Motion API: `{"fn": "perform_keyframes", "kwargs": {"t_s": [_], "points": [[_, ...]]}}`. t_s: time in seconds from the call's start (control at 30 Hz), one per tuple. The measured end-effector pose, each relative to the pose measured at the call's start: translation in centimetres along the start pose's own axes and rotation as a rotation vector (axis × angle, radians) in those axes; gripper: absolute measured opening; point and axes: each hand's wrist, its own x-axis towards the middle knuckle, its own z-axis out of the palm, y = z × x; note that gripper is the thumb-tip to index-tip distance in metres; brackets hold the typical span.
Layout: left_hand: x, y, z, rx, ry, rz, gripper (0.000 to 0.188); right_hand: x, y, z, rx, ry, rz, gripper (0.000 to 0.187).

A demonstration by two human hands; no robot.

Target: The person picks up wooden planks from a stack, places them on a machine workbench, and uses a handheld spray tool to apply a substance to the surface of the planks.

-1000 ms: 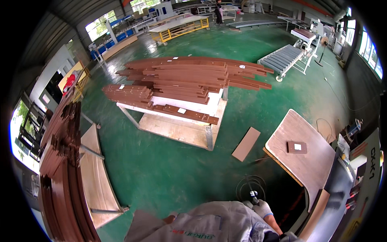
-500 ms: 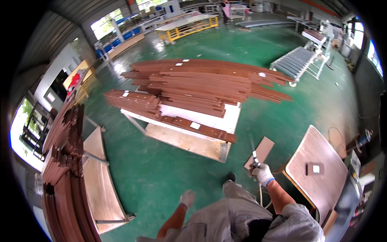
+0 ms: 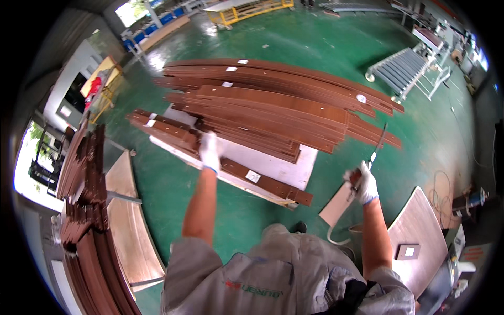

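Note:
My right hand [image 3: 366,185], in a white knit glove, is closed around an air blow gun [image 3: 373,156]. Its long thin nozzle points up and away, and a pale hose [image 3: 336,240] hangs below. My left hand [image 3: 210,150], gloved too, is stretched out over the near edge of a white-topped table [image 3: 283,169]. It is at the front row of brown boards [image 3: 239,170]; motion blurs its fingers, and I cannot tell whether it touches them. Behind that row lie more long brown boards [image 3: 262,113], stacked side by side, some with white labels.
Brown boards [image 3: 97,252] are piled on my left beside a curved wooden surface [image 3: 128,226]. To my right stands a wood-topped table [image 3: 420,231] with a small dark block [image 3: 408,252]. Farther off are a roller conveyor [image 3: 399,71] and a yellow-framed cart [image 3: 247,14].
My left hand has swung forward from beside my body to the boards on the table. My right hand has risen forward and slightly right with the blow gun.

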Motion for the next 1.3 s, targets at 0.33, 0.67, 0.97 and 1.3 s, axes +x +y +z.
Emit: {"fn": "perform_keyframes", "kwargs": {"t_s": [0.33, 0.67, 0.97, 1.3], "points": [[17.4, 4.1, 6.7, 0.058, 0.033, -0.297, 0.121, 8.2, -4.4, 6.6, 0.082, 0.09, -0.131, 0.061], [21.9, 2.1, 4.4, 0.124, 0.132, -0.268, 0.071, 5.5, -6.5, 11.6, -0.029, 0.035, -0.08, 0.091], [22.2, 0.9, 3.5, -0.016, 0.02, -0.353, 0.064, 6.6, -5.7, 10.4, -0.086, 0.091, -0.103, 0.079], [19.2, -1.6, 3.2, 0.007, 0.064, -0.442, 0.06, 3.8, -4.9, 5.0, 0.136, 0.034, -0.151, 0.069]]}}
